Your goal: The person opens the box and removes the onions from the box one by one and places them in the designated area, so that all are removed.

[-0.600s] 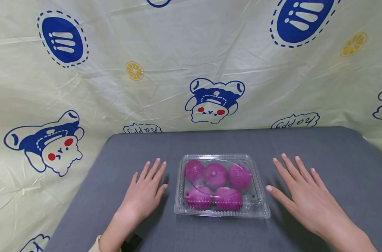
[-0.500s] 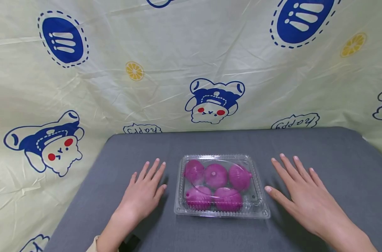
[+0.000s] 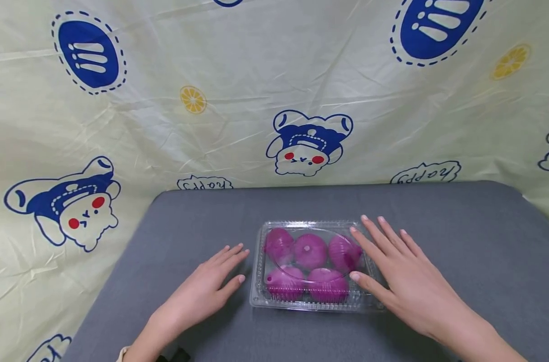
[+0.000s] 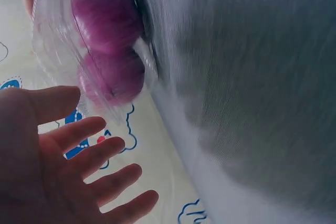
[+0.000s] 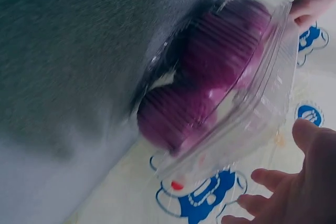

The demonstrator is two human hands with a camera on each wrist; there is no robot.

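Out on the left, the pale, creased cloth (image 3: 143,125) hangs with a satiny sheen, printed with a blue-capped cartoon bear (image 3: 63,203) with red cheeks. Below it the matte grey surface (image 3: 202,216) begins, fabric-like, with a rounded far corner. A light sleeve (image 3: 124,354) edges in at the bottom, and there's the left hand (image 3: 206,281), fingers extended, thumb out to the side, grasping nothing, its tips just beside the container's left edge with a strip of grey between.

Now the middle: the clear plastic container (image 3: 319,306) sits on the surface between the two hands, glossy, rectangular, with a flat rim, a moulded oval in the lid and fine ribbing along its front wall. Inside are five purple onion-shaped bulbs (image 3: 310,251), three at the back, two in front, rounded and smooth-looking; the back right one carries faint ridges and a small pointed nub.

And on the right, the right hand (image 3: 405,276), fingers straight and spread, nothing in its grasp, overlaps the container's right edge in the head view; in the right wrist view, cloth shows between fingers and plastic. High beyond it, a yellow citrus slice print (image 3: 511,62) on the cloth.
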